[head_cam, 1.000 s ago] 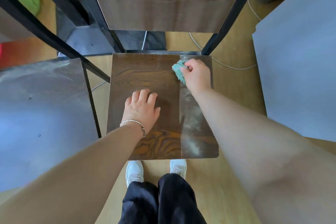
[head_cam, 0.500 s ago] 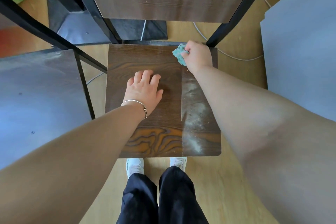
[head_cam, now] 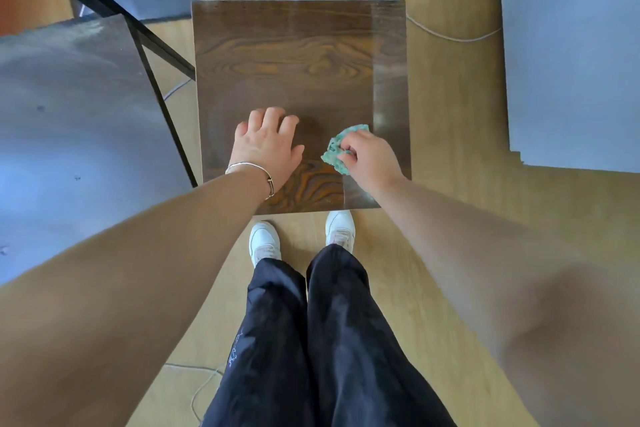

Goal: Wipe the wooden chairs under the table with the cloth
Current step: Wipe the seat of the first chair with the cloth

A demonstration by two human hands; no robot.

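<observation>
**Cloth at the near right of the wooden seat**

At the far left a second seat panel (head_cam: pixel 79 135) shows as a flat grey-brown slab with a dull, dusty sheen and a few dark specks, edged by thin black metal bars (head_cam: pixel 162 104) that run diagonally past its right side.

Beside it, the square dark-brown wooden chair seat (head_cam: pixel 294 55) fills the middle, its surface smooth, with swirling orange-brown grain near the far half and again at the near edge. A paler, hazy strip runs along its right edge from far corner to near corner. Black metal frame legs rise from both far corners.

The left hand (head_cam: pixel 265 147) lies flat on the seat near the near-left corner, palm down, fingers spread slightly and curled at the tips; a thin silver bracelet (head_cam: pixel 252 168) circles the wrist.

Just to its right, the crumpled teal cloth (head_cam: pixel 337 149), nubbly and bunched into an irregular wad, sits pressed on the seat towards the near-right corner. The right hand (head_cam: pixel 370 158) bunches it with fingers curled over its right side.

Below the seat's near edge, two white sneakers (head_cam: pixel 265 241) stand on the light wooden floor (head_cam: pixel 450 114), under loose black trousers (head_cam: pixel 311 340). A pale cable (head_cam: pixel 446 36) loops across the floor to the right, beside a flat grey-blue panel (head_cam: pixel 571 55).
</observation>
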